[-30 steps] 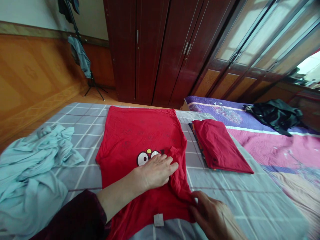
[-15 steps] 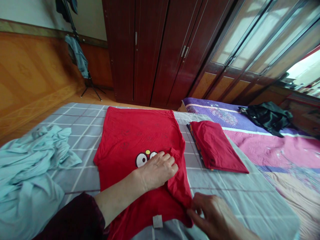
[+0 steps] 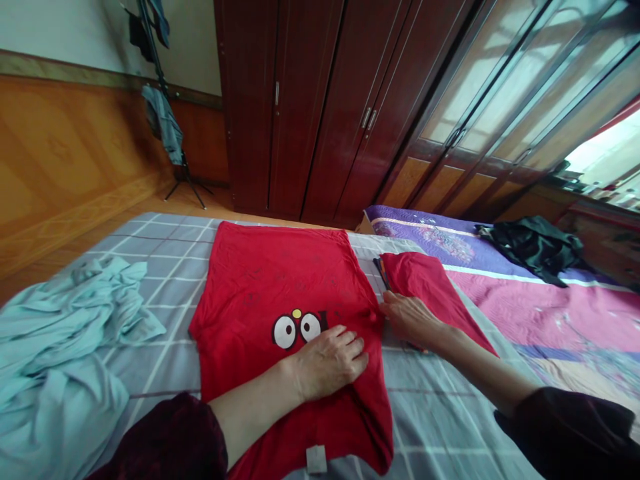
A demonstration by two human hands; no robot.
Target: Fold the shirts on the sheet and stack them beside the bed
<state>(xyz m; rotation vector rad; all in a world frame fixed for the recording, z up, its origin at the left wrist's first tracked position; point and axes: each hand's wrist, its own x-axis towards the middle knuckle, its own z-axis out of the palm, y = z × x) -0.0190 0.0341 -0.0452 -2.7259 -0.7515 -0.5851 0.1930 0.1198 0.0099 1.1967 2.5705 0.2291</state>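
Observation:
A red T-shirt (image 3: 270,267) with cartoon eyes lies spread on the grey checked bed cover (image 3: 165,300), its pale neck label towards me. On the shirt, just right of the eyes, rests my left hand (image 3: 333,360), palm down with its fingers stretched out. My right hand (image 3: 410,319) pinches the shirt's right edge; its fingertips touch the cloth there. Behind that hand lies a folded red garment (image 3: 425,277), partly covered by the hand and forearm.
A crumpled pale green cloth (image 3: 65,347) is heaped at the left. To the right is a second bed with a purple and pink cover (image 3: 500,293) and a black garment (image 3: 535,247) on it. Beyond stand a dark red wardrobe (image 3: 295,120) and a coat stand (image 3: 160,73).
My right hand has moved from the shirt's near right corner up to its right edge. The bunched cloth on that side is now flatter. My left hand has slid slightly right and nearer.

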